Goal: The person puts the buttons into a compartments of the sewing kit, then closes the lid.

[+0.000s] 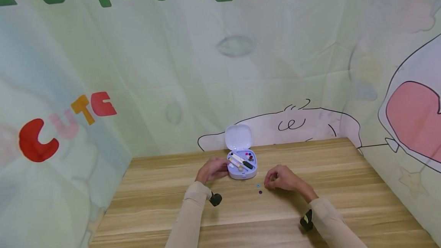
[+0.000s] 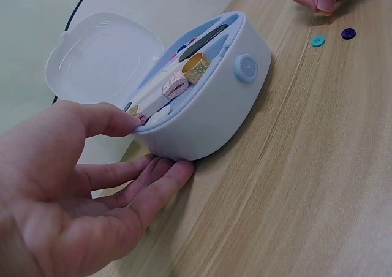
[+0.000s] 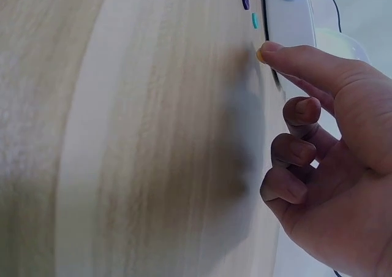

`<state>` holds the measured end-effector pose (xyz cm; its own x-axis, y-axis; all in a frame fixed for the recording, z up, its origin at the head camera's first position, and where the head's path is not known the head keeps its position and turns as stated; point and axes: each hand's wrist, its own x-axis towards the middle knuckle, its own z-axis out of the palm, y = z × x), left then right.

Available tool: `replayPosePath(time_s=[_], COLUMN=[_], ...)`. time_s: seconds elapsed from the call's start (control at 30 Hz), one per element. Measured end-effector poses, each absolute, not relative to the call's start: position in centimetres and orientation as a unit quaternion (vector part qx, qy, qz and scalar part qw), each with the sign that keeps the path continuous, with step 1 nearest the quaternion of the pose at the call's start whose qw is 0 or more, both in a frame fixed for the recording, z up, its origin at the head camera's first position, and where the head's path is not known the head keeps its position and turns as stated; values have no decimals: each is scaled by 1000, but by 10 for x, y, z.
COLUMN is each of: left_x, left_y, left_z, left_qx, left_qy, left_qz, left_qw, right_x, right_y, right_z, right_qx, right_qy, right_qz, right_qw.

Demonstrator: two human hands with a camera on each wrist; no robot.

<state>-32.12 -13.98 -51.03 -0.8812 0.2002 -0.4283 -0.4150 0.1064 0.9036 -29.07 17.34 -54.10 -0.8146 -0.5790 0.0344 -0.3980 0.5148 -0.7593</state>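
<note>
A sewing box [image 2: 190, 127] stands on the wood-grained tabletop [image 1: 165, 206], before a printed cloth backdrop [image 1: 193, 72], its lid [image 2: 101, 59] raised. Within its tray lie a rolled tape measure [image 2: 176, 86], a gold thimble [image 2: 196, 68], a dark-handled tool [image 1: 247, 164] and small coloured pieces [image 1: 249, 157] in the right-hand compartment. The left hand [image 1: 213, 169] steadies the box in a partly closed grip, thumb over the rim and fingertips low against the side wall. The right hand [image 1: 282, 178] is near the box's front right corner; its grip is closed to a fine pinch of thumb and index finger about a small yellow button [image 3: 260, 56], the other fingers curled loosely. Just beside it, on the tabletop, are a turquoise button [image 2: 318, 41] and a dark purple button [image 2: 348, 34], apart from each other. The step in hand appears to be handling the buttons one at a time; whether the yellow one touches the wood cannot be told. The next move probably calls for a light, exact pinch and a steady box.
</note>
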Motion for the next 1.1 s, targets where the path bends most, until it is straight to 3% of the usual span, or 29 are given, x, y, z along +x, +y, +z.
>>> replayPosePath(time_s=[1.1], left_x=[-322], left_y=[-141], left_z=[-509], left_qx=[-88], left_qy=[713], left_qz=[655], left_qw=[234], right_x=[-313], right_y=[147], right_z=[-504], right_qx=[-234], right_qy=[857], right_qz=[-456], right_qw=[64])
